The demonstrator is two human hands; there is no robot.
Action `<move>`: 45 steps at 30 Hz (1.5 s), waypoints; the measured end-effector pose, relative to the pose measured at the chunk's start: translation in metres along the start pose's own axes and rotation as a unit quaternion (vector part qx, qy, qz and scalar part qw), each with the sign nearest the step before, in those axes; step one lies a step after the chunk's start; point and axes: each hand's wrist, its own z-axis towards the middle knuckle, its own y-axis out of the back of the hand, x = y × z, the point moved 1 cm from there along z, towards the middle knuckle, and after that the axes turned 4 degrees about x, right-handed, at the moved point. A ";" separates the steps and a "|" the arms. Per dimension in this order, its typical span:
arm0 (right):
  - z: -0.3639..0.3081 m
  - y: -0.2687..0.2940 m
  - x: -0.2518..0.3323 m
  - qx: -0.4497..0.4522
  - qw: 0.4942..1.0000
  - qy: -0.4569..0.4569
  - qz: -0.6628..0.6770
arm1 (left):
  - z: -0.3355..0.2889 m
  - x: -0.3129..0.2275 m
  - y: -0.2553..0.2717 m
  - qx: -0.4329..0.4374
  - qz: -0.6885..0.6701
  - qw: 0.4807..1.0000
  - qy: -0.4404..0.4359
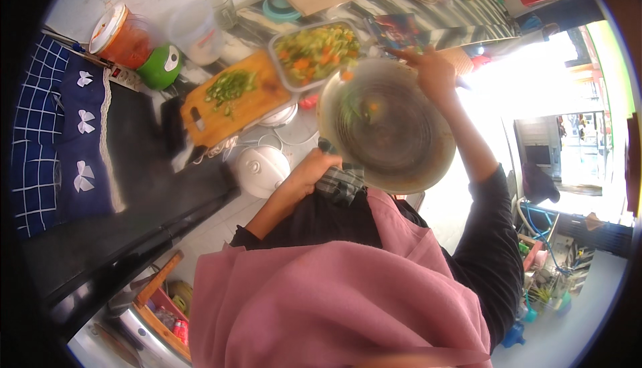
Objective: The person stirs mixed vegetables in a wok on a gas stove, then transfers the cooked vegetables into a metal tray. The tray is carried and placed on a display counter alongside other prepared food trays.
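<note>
A large round metal pan (pixel 394 134) is tilted in front of me, with a few bits of green and orange vegetable on its inner wall. My left hand (pixel 317 168) is closed on a dark checked cloth (pixel 342 182) at the pan's near left rim. Over the far right rim is my right hand (pixel 435 73), its fingers bent around something thin and dark, too blurred to name. Beside the pan's far left edge, a clear rectangular container (pixel 291 87) holds chopped cooked vegetables (pixel 314 53). A piece of carrot (pixel 346 75) shows between container and pan.
Chopped greens (pixel 231 89) lie on a wooden cutting board (pixel 251 110) at the left. Behind it stand an orange tub (pixel 127 37), a green container (pixel 160 67) and a glass (pixel 222 8). A white lidded appliance (pixel 263 170) sits lower, by my left forearm. A black stove or counter (pixel 147 160) runs along the left.
</note>
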 end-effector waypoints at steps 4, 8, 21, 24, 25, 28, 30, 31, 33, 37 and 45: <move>0.002 -0.008 0.004 -0.010 1.000 0.006 -0.007 | 0.004 0.003 0.000 -0.008 0.004 1.000 0.013; -0.006 0.007 -0.003 0.012 0.999 -0.039 0.036 | 0.002 0.004 -0.002 -0.017 -0.009 1.000 0.010; -0.012 -0.005 0.012 0.104 0.993 -0.041 -0.039 | 0.004 0.004 0.002 -0.008 0.002 1.000 0.026; -0.009 -0.002 0.011 0.067 0.997 -0.022 -0.028 | 0.005 0.005 0.002 -0.006 -0.010 1.000 0.021; -0.009 0.001 0.009 0.061 0.998 -0.011 -0.022 | 0.005 0.006 0.002 -0.004 -0.014 1.000 0.017; -0.010 0.007 0.007 0.053 0.999 0.011 0.005 | 0.003 0.006 0.000 -0.007 -0.010 1.000 0.015; -0.011 0.009 0.009 0.058 0.998 0.009 0.027 | 0.000 0.006 -0.001 -0.013 -0.008 1.000 0.018; -0.010 0.008 0.012 0.063 0.997 0.000 0.039 | -0.001 0.005 -0.002 -0.014 -0.008 1.000 0.019; -0.007 0.005 0.019 0.061 0.997 -0.018 0.033 | -0.002 0.005 -0.003 -0.010 -0.006 1.000 0.021; -0.009 0.007 0.023 0.038 0.999 -0.028 0.019 | -0.001 0.006 -0.003 -0.009 0.001 1.000 0.013; -0.052 0.025 0.023 0.118 0.993 0.011 -0.008 | 0.000 0.010 0.004 -0.002 0.007 1.000 0.004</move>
